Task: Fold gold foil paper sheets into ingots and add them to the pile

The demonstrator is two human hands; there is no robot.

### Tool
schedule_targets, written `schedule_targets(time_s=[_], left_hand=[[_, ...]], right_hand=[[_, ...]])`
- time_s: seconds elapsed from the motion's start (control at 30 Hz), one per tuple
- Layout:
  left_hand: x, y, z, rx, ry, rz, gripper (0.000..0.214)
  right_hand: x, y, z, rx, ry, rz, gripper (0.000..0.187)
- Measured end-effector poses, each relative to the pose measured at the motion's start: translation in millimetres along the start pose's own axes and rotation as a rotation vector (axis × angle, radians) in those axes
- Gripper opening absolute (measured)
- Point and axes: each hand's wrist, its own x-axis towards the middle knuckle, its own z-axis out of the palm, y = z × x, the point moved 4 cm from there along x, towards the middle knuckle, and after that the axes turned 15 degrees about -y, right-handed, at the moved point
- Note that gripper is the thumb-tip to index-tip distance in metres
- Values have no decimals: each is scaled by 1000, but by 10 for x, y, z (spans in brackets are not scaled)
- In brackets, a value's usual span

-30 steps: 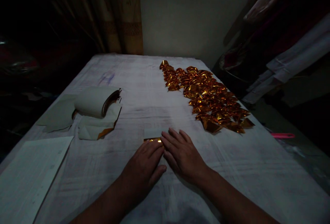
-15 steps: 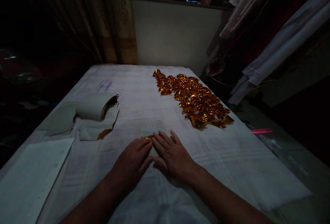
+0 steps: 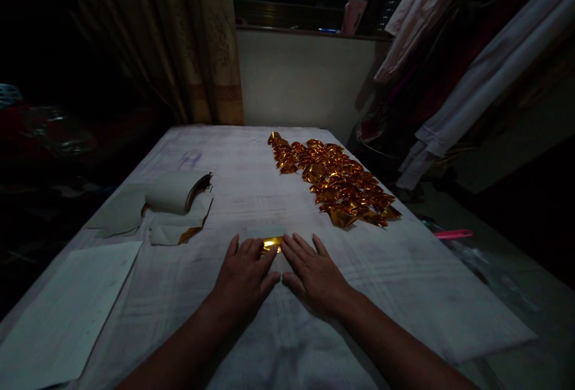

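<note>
person's left hand (image 3: 245, 271): fingers loosely spread, pressing a gold foil strip's (image 3: 272, 244) left end | right hand (image 3: 317, 273): fingers flat, slightly parted, at its right end | strip between both, on cloth-covered bench (image 3: 240, 192) | folded foil pieces (image 3: 344, 177) beyond, rightward

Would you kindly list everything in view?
Plaid cloth-covered table: one, whitish, centre
Shiny angular foil pieces: dozens, orange-gold, table's far right
Small shiny foil strip: one, gold, near centre
Curled paper stack: one, pale, left
Torn paper sheets: at least two, pale, beside stack
Large flat paper sheet: one, white, near left
Patterned curtain: one, tan, back left
Cup-shaped container: one, pink, back
Hanging garments: several, white, pinkish, right
Long thin object: one, bright pink, right
Left background: too dark
Bare left grip: one, strip's left
Bare right grip: one, strip's right
</note>
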Motion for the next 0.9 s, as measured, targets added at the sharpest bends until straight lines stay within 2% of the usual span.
schedule_targets(time_s=[0.1, 0.27, 0.4, 0.6, 0.8, 0.9], left_hand=[[-113, -100, 35, 76, 1, 16, 37], [-378, -412, 21, 205, -52, 0, 41], [-411, -457, -34, 245, -37, -27, 38], [-264, -402, -54, 141, 24, 27, 27], [66, -298, -75, 4, -71, 93, 27], [200, -240, -72, -24, -85, 119, 25]], right_hand=[[12, 8, 9, 18, -27, 13, 59], [16, 19, -4, 34, -59, 33, 60], [10, 3, -16, 36, -62, 25, 59], [55, 73, -34, -19, -15, -6, 57], [307, 381, -190, -151, 46, 69, 52], [417, 420, -252, -181, 120, 95, 52]])
